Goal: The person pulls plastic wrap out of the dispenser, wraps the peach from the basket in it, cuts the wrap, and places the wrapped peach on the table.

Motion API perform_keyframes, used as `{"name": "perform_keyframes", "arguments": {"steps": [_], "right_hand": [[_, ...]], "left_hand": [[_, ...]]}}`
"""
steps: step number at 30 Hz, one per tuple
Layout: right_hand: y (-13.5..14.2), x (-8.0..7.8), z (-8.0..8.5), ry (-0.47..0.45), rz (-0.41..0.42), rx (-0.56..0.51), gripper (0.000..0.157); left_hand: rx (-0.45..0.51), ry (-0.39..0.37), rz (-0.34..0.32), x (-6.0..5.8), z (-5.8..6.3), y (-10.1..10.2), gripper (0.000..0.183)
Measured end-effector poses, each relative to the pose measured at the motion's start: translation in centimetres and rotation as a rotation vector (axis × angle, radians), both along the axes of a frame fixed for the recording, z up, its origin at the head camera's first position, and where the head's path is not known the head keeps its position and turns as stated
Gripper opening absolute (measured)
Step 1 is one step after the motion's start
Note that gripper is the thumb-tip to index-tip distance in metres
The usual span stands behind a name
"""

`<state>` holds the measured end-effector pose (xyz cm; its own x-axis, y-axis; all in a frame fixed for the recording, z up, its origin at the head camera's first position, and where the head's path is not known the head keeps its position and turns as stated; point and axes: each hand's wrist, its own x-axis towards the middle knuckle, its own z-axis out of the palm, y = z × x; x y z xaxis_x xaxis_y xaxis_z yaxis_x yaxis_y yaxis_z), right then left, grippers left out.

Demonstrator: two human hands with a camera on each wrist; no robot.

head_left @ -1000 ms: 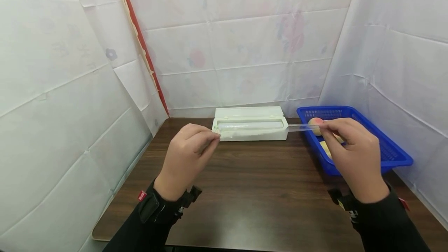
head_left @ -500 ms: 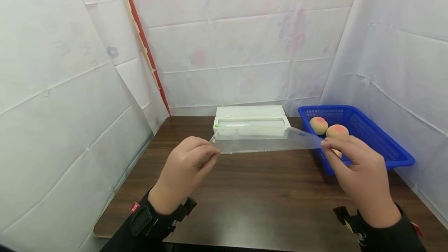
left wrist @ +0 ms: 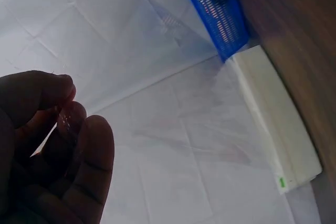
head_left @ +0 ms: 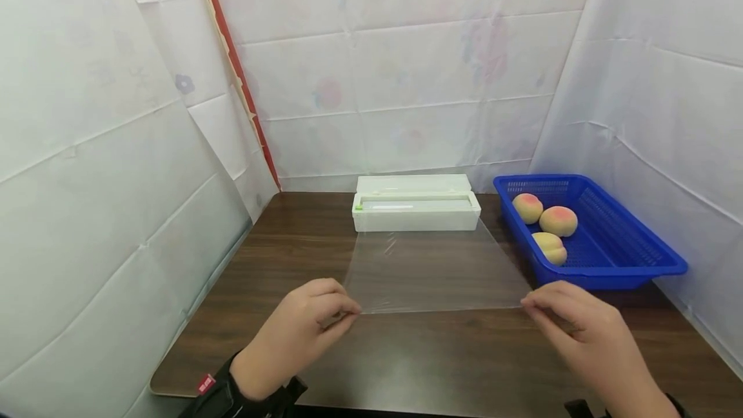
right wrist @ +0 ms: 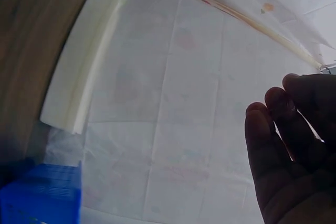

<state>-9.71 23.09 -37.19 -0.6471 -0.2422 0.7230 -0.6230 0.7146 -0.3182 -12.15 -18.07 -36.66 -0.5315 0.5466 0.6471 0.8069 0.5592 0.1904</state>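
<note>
A clear sheet of plastic wrap [head_left: 435,269] stretches from the front of a white wrap dispenser [head_left: 416,220] toward me, widening slightly at its near edge. My left hand [head_left: 298,334] pinches the near left corner between thumb and fingers. At the near right corner my right hand [head_left: 592,340] pinches the sheet in the same way. The dispenser's lid [head_left: 413,184] stands raised at its back, and a small green piece [head_left: 358,208] shows at its left end. In the left wrist view a shiny bit of film lies at the fingertips [left wrist: 71,114].
To the right of the dispenser stands a blue plastic basket [head_left: 615,237]. Three peaches, one of them a yellow peach [head_left: 550,248], lie along its left side. White sheeting [head_left: 406,82] hangs behind and at both sides of the dark wooden table [head_left: 418,360].
Both hands have come down and toward me, pulling out a longer sheet of plastic wrap. The dispenser and basket have stayed in place, and all the peaches now show.
</note>
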Motion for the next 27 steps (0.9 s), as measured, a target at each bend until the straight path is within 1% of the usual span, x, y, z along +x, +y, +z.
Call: {"name": "perform_keyframes", "arguments": {"steps": [3, 5, 8, 10, 14, 17, 19, 21, 24, 27], "right_hand": [[0.0, 0.2, -1.1, -0.050, 0.032, 0.010, 0.057], [0.1, 0.1, -1.9, -0.057, 0.052, 0.026, 0.059], [0.4, -0.3, -3.3, -0.046, 0.099, 0.054, 0.060], [0.7, -0.6, -4.4, -0.044, 0.140, 0.079, 0.062], [1.1, -0.9, -6.8, -0.091, 0.227, 0.111, 0.062], [1.3, -1.2, -8.4, -0.096, 0.282, 0.148, 0.057], [1.5, -1.5, -9.2, -0.094, 0.317, 0.178, 0.053], [1.6, -1.8, -10.0, -0.099, 0.345, 0.213, 0.049], [1.6, -2.1, -10.9, -0.139, 0.369, 0.254, 0.043], [1.5, -2.3, -11.5, -0.170, 0.359, 0.294, 0.037]], "left_hand": [[-0.019, -0.071, -0.012, 0.0, -0.9, -0.2, 0.024], [-0.053, -0.146, -0.015, 0.0, -1.4, -0.3, 0.021], [-0.132, -0.239, -0.033, -0.1, -2.4, -0.4, 0.017], [-0.192, -0.276, -0.057, -0.2, -3.2, -0.4, 0.015], [-0.316, -0.284, -0.079, -0.4, -4.9, -0.1, 0.015], [-0.387, -0.315, -0.065, -0.5, -5.7, 0.3, 0.015], [-0.414, -0.357, -0.053, -0.6, -6.1, 0.5, 0.014], [-0.444, -0.374, -0.036, -0.6, -6.5, 0.8, 0.014], [-0.498, -0.355, -0.029, -0.7, -7.1, 1.5, 0.020], [-0.542, -0.312, -0.027, -0.8, -7.6, 2.1, 0.025]]}}
